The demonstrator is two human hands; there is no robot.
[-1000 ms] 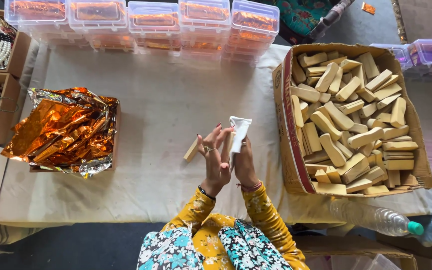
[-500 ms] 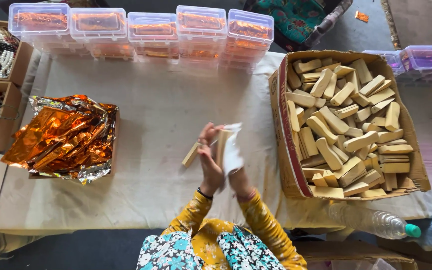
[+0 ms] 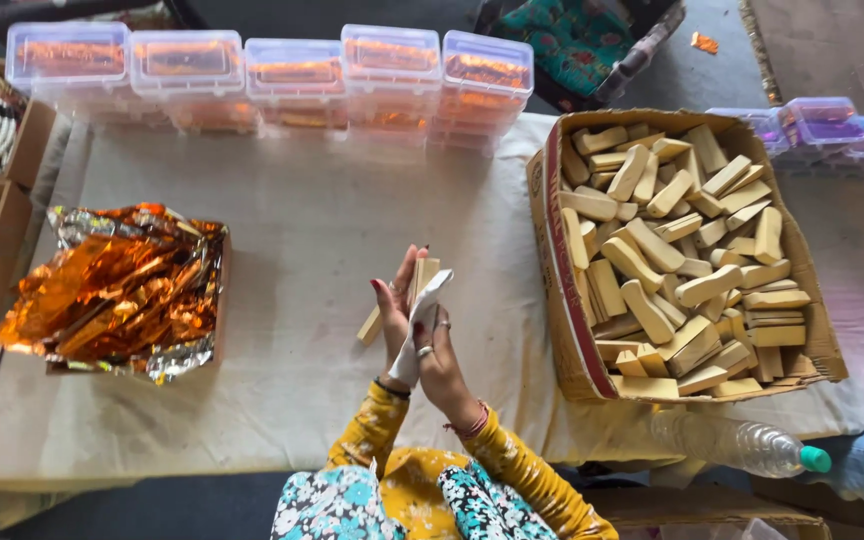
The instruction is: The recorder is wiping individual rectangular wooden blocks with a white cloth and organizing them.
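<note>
— What have they got there, pressed between the palms?

— A pale wooden stick [image 3: 420,285] and a white paper sleeve [image 3: 422,325]. The left hand [image 3: 394,315] and the right hand [image 3: 439,358] are flat against each other, fingers nearly straight, with the stick and the sleeve sandwiched between them just above the cloth-covered table [image 3: 302,230]. Only the stick's top end shows above the fingertips.

— Will the stick be awkward to handle?

— I'd say not. It looks light and stiff, dry wood with squared edges, so it shouldn't slip. The sleeve is the touchy part: thin, soft, apt to crease or tear if pinched hard. I'd hold the stick by its middle and the sleeve by its open end.

— And that piece lying beside the left hand?

— Another loose stick [image 3: 370,327], flat on the cloth, its upper end hidden behind the hand; whether the hand touches it I can't tell.

— Where do they come from?

— The big cardboard box [image 3: 564,250] to the person's right, heaped with the same tan blocks. On the left a smaller box of orange foil wrappers [image 3: 117,290], crinkly and slick by the look of them. Along the far edge a row of clear plastic lidded boxes [image 3: 272,75], and a plastic bottle [image 3: 742,445] lying near the right elbow.
</note>
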